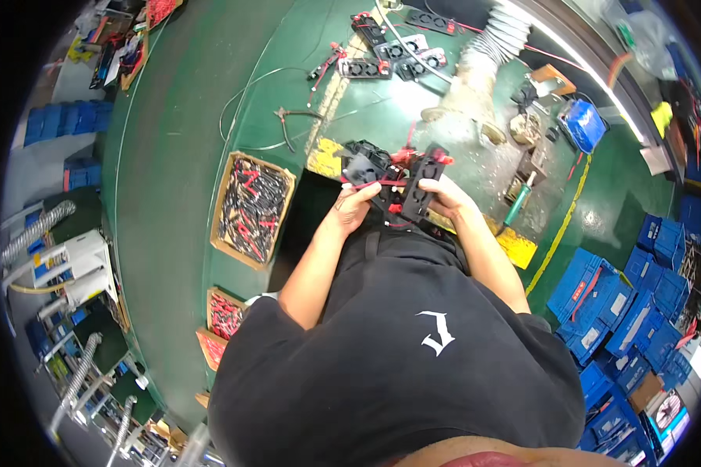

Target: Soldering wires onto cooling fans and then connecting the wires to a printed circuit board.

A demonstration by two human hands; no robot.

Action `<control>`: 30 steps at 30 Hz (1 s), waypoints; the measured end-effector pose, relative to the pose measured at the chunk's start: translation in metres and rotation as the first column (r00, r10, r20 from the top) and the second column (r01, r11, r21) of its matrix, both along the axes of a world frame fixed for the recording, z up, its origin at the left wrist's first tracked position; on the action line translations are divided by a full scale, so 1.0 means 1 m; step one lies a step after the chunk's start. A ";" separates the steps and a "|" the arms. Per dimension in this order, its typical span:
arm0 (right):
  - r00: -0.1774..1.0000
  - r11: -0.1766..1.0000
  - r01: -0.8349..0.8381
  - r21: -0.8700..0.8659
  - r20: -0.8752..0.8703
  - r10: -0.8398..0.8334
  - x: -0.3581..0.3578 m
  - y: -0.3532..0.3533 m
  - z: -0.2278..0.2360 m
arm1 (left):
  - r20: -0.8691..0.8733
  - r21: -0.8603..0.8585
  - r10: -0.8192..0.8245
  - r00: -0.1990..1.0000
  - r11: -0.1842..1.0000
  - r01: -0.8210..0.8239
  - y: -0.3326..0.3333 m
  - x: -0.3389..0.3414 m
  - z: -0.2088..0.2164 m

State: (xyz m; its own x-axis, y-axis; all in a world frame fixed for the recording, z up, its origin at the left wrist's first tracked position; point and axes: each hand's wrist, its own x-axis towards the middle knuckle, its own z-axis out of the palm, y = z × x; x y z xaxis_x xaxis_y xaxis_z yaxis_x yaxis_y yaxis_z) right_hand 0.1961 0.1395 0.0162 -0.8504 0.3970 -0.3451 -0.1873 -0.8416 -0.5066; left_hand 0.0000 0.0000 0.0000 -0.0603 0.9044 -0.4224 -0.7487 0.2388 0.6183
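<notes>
Both bare arms are reached forward from the black shirt, with the elbows bent and the hands brought close together over the near edge of the green table (350, 124).

The left hand (354, 208) is turned inward, and its thumb is laid along the near side of a dark part with red wires (364, 169). Its fingers are bent in around the part, and some are hidden under it. By the right hand (449, 198), a long black block (424, 185) is held up on a slant. Its thumb is pressed near the block's edge, and its other fingers are mostly hidden, so how far they are bent cannot be told. The block is held just to the right of the dark part.

To the left, a big cardboard box (237, 258) is filled with a jumble of small black and red pieces (251, 206). Below it, a smaller box (209, 305) is filled with red pieces (226, 315). On the far right, many blue bins (588, 292) are piled up.
</notes>
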 end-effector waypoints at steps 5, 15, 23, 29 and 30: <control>0.974 0.995 -0.093 0.037 0.208 0.083 -0.099 0.072 -0.037 | 0.019 -0.208 -0.257 0.966 0.944 0.255 0.093 -0.118 0.000; 0.771 0.886 -0.329 0.325 0.634 0.053 -0.155 0.133 -0.055 | -0.081 -0.438 -0.063 0.995 0.899 0.021 0.133 -0.106 -0.010; 0.389 0.373 -0.766 0.523 0.840 -0.379 -0.186 0.132 -0.044 | -0.209 -0.422 -0.607 0.767 0.763 0.489 0.120 -0.177 -0.023; 0.421 0.187 -0.718 0.670 0.632 -0.651 -0.216 0.163 -0.032 | -0.915 -0.189 -0.210 0.344 0.977 0.096 0.132 -0.219 -0.021; 0.377 -0.003 -0.822 0.569 0.541 -0.752 -0.221 0.170 -0.033 | -1.000 -0.017 -0.018 0.008 0.997 0.072 0.144 -0.224 -0.018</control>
State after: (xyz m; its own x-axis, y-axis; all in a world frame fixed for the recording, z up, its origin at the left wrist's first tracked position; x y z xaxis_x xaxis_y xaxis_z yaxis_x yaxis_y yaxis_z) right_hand -0.0245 0.3094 -0.0167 -0.4995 0.8661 -0.0199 0.8376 0.4770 -0.2662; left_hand -0.2240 0.1440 -0.0176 -0.3564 0.9334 0.0410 0.6276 0.2067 0.7506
